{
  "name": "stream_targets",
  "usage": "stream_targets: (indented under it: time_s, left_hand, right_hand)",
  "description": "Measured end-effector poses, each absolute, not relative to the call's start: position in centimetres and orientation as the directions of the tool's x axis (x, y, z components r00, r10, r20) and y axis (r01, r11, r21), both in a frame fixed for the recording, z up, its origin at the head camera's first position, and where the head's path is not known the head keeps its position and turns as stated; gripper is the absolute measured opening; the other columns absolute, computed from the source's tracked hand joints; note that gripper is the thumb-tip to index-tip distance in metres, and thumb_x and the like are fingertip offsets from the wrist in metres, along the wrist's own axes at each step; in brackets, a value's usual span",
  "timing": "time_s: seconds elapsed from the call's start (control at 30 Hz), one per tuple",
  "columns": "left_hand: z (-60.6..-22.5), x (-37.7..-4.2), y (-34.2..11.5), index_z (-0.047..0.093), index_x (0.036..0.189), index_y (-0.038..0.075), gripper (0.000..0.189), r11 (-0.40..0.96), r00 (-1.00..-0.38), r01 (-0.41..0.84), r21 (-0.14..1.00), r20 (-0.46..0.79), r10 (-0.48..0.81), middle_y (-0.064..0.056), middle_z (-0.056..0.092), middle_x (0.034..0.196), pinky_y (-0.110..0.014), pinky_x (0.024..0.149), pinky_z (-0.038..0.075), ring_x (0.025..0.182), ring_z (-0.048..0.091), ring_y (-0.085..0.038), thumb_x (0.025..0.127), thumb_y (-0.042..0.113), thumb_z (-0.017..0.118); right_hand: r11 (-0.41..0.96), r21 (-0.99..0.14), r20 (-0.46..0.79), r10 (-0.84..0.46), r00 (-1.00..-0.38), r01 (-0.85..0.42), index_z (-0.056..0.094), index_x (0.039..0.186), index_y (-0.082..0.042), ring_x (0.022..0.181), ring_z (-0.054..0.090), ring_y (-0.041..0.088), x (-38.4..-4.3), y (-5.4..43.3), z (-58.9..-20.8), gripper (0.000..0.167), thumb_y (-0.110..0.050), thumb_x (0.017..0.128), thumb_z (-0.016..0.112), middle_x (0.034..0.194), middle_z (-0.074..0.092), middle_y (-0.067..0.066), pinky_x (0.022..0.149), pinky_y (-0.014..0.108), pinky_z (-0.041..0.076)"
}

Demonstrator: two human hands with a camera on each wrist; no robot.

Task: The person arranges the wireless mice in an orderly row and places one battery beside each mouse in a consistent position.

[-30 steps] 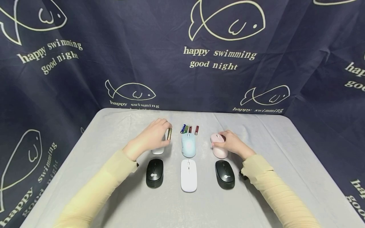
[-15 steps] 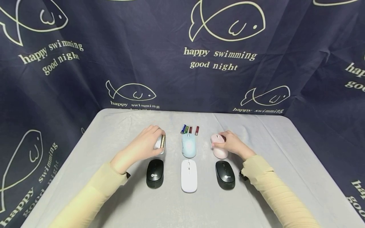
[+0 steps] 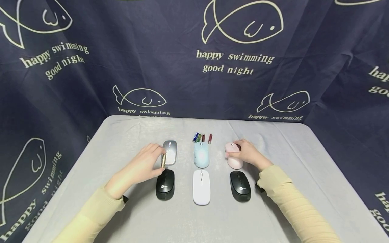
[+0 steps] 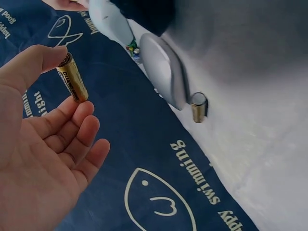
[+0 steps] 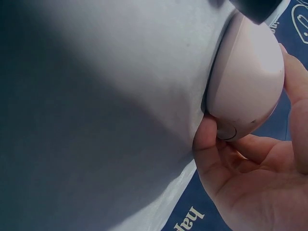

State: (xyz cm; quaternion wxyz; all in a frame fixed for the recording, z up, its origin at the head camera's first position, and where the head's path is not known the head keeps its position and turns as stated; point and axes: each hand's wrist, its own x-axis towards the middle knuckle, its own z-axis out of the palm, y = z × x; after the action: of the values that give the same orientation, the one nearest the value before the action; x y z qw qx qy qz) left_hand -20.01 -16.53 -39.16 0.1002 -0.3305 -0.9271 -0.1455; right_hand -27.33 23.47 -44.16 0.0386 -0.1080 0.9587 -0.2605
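Between thumb and fingertips, my left hand (image 3: pixel 143 163) pinches a gold battery (image 4: pixel 73 79). It holds the battery above the table, left of the silver-grey mouse (image 3: pixel 171 153) and just behind the left black mouse (image 3: pixel 165 185). A second gold battery (image 4: pixel 198 108) stands on end on the table near the grey mouse in the left wrist view; in the head view the hand hides it. My right hand (image 3: pixel 248 154) grips the pink mouse (image 3: pixel 234 162), which rests on the table, with fingers and thumb along its sides.
A light blue mouse (image 3: pixel 201 157) and a white mouse (image 3: pixel 201 187) lie in the middle column. Behind the blue one are several batteries, including a blue battery (image 3: pixel 196 137) and a red battery (image 3: pixel 210 139). A right black mouse (image 3: pixel 240 186) lies before the pink one.
My left hand has carried the gold battery left and toward me, off the grey mouse, which now shows fully. The right hand stays on the pink mouse.
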Motion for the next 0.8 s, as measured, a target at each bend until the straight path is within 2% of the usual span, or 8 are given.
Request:
stream_targets:
  time_s: [0.3,0.8]
  left_hand:
    - [-40.2,-19.1,-17.8,0.058,0.112,0.006,0.050,0.749,-0.778,0.625,0.221,0.257,0.573,-0.005,0.057,0.111,-0.043,0.095,0.043,0.105,0.051,-0.023,0.070,0.026,0.078]
    - [-41.8,-18.0,-19.4,0.059,0.103,0.006,0.047,0.769,-0.803,0.595,0.235,0.215,0.556,-0.001,0.058,0.101,-0.040,0.088,0.046,0.097,0.052,-0.020,0.065,0.023,0.080]
  right_hand:
    - [0.841,-0.507,-0.017,-0.231,-0.973,-0.190,0.052,0.125,0.011,0.112,0.049,0.047,-27.3,23.4,-44.1,0.077,-0.044,0.075,0.075,0.121,0.053,0.029,0.095,0.055,0.040]
    - [0.839,-0.506,-0.005,-0.236,-0.972,-0.201,0.053,0.123,0.011,0.111,0.049,0.046,-27.3,23.4,-44.0,0.076,-0.043,0.075,0.074,0.120,0.053,0.029,0.095,0.056,0.040]
